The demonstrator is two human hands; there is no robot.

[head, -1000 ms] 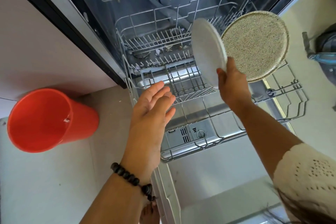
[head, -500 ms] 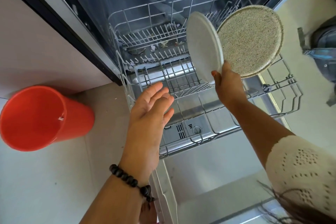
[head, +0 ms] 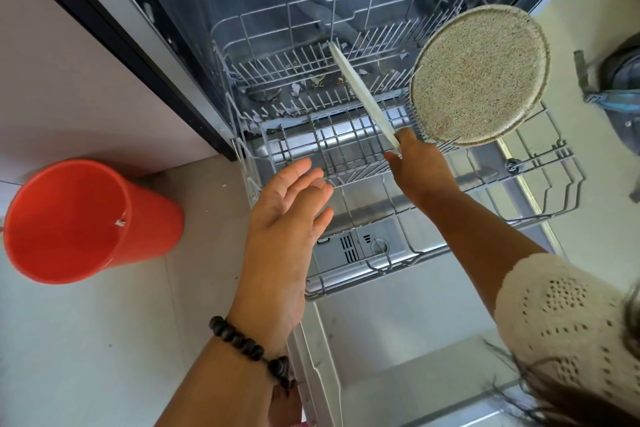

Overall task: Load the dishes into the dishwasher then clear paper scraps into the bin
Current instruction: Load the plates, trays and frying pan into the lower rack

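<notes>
Gripping thin white plate [head: 363, 99] edge-on, right hand [head: 420, 166].

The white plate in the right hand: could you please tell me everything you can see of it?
The white plate is thin, round and plain, seen almost edge-on, so its face barely shows. The right hand pinches its near rim and holds it on edge, tilted, above the tines of the pulled-out lower rack. Whether its far rim touches the rack cannot be told. The speckled plate stands to its right, apart from it.
</notes>
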